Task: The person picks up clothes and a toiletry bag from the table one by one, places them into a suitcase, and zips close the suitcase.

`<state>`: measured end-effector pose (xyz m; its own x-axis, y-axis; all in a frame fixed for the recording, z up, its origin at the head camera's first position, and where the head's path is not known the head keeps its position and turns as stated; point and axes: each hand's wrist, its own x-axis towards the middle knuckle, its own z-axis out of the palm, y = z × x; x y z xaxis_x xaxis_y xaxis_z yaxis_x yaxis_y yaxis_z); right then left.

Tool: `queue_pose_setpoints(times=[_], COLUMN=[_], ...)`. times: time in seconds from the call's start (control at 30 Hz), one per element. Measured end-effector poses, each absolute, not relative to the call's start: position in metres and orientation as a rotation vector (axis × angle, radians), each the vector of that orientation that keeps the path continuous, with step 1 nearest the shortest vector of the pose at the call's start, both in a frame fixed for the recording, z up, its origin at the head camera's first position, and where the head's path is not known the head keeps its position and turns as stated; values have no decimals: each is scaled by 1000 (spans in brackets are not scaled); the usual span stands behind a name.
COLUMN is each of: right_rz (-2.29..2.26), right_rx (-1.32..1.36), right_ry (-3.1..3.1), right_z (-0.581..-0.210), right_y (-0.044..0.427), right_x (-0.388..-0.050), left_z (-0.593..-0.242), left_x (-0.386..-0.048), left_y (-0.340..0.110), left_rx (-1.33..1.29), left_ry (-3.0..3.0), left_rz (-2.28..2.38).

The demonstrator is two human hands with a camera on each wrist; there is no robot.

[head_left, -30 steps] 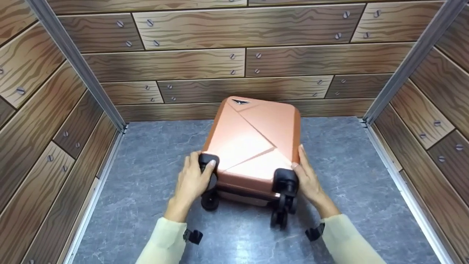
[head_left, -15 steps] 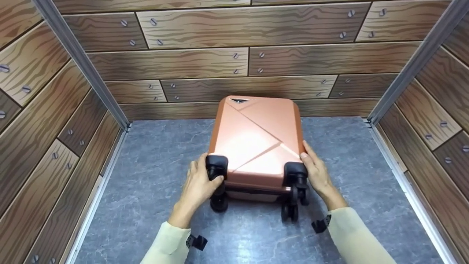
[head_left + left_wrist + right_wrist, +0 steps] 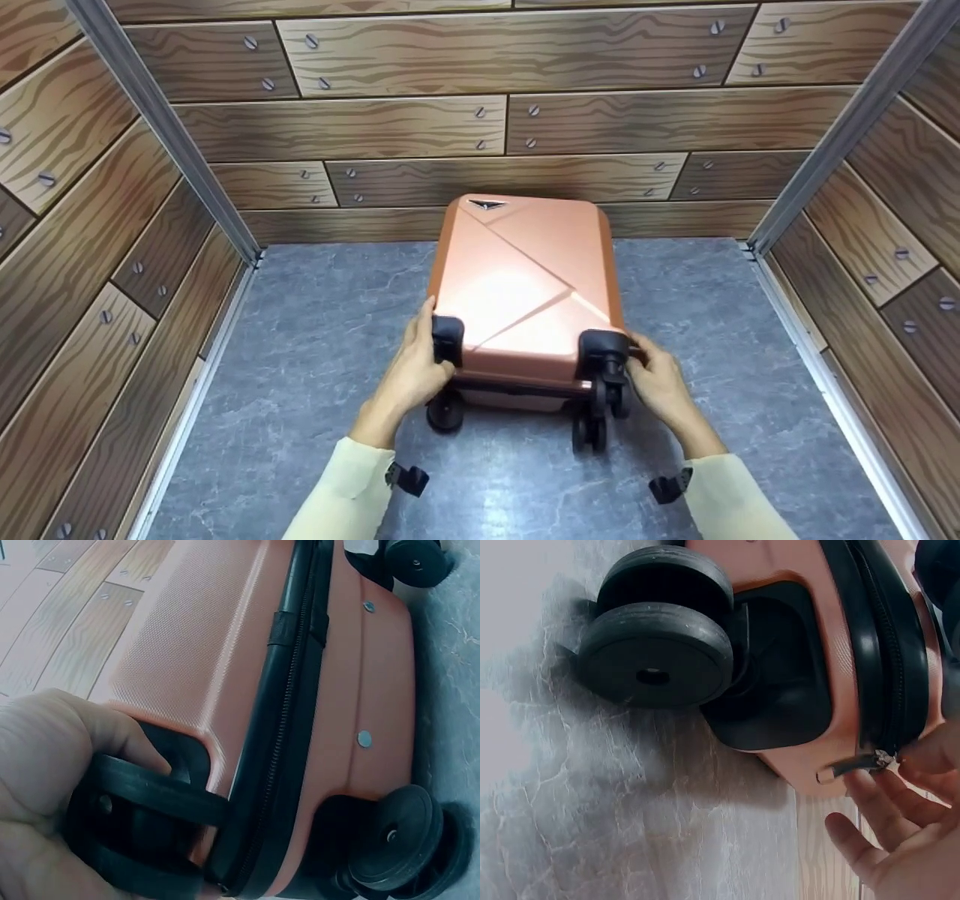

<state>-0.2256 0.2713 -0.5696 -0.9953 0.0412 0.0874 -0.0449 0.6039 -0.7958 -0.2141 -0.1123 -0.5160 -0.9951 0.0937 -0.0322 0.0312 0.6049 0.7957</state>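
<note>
A rose-gold hard-shell suitcase (image 3: 525, 277) lies flat on the grey floor, its black wheels toward me. At its near left corner my left hand (image 3: 411, 367) holds the upper caster wheel (image 3: 150, 802), thumb and fingers around it. By the near right corner is my right hand (image 3: 661, 382), fingers partly bent beside the wheel. In the right wrist view, a zipper pull (image 3: 847, 766) hangs at the seam, with fingertips (image 3: 856, 791) touching or very near it. Whether they pinch it is unclear. The black zipper (image 3: 289, 712) runs along the suitcase's near end and looks closed there.
Wood-patterned panels (image 3: 405, 127) enclose the floor at the back and both sides. Metal rails (image 3: 832, 390) edge the side panels. Grey marbled floor (image 3: 322, 322) extends around the suitcase, whose far end lies close to the back panel.
The suitcase has turned slightly and straightened, then stayed put. My right hand has slid from its side down to the zipper pull at the corner. My left hand stays at the left wheel.
</note>
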Motion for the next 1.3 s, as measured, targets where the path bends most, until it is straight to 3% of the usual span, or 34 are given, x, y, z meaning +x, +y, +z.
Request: queue_pose_setpoints(times=[0.27, 0.63, 1.0, 1.3], right_rz=[1355, 1764, 1392, 1836], right_rx=[30, -4, 21, 2], right_ry=[-2746, -2631, -2691, -2356], right_z=[-572, -583, -591, -612], right_y=[275, 281, 282, 275], right_x=[-224, -226, -221, -205], left_z=[-510, -504, -504, -503], left_x=[-216, -219, -222, -224], left_y=[-112, -113, -109, -107], left_rx=[89, 66, 43, 0], left_ry=[2771, 2775, 2763, 2756], left_rz=[1297, 1283, 1345, 1383])
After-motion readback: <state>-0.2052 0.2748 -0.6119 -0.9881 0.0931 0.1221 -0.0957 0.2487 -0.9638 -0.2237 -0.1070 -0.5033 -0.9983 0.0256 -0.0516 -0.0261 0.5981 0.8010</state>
